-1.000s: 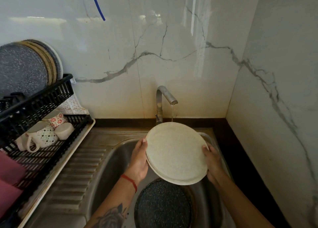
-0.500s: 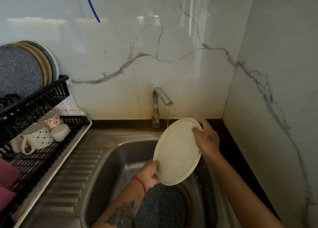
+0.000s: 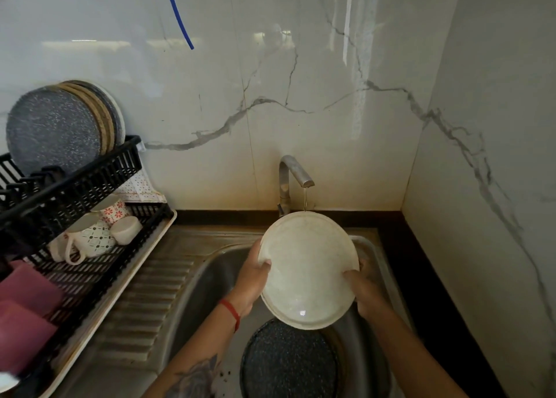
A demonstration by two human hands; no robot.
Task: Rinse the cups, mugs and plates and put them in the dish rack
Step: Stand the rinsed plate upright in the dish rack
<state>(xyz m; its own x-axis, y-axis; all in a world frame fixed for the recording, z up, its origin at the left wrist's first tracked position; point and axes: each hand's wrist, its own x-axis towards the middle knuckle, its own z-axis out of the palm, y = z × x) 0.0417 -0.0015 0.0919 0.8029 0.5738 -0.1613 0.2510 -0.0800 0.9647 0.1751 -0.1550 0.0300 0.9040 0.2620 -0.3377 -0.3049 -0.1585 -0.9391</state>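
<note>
A cream plate [image 3: 308, 270] is held tilted over the steel sink [image 3: 210, 280], its far rim under a thin stream from the tap [image 3: 293, 173]. My left hand [image 3: 251, 279] grips its left rim, thumb on the face. My right hand [image 3: 362, 289] grips the right rim. A dark speckled plate [image 3: 288, 363] lies in the sink below. At the left stands the black dish rack [image 3: 81, 181], with several plates [image 3: 60, 124] upright on its upper tier and patterned mugs [image 3: 93, 235] on the lower tier.
Pink items [image 3: 24, 310] lie at the near end of the rack's lower tier. A ribbed steel drainboard [image 3: 147, 304] runs between rack and basin. Marble walls close in behind and at the right. A blue tube [image 3: 179, 15] hangs on the back wall.
The plate has turned from a steep edge-on tilt to face up under the tap. My right hand has slid from its top rim to the right side, and my left hand from the bottom to the left.
</note>
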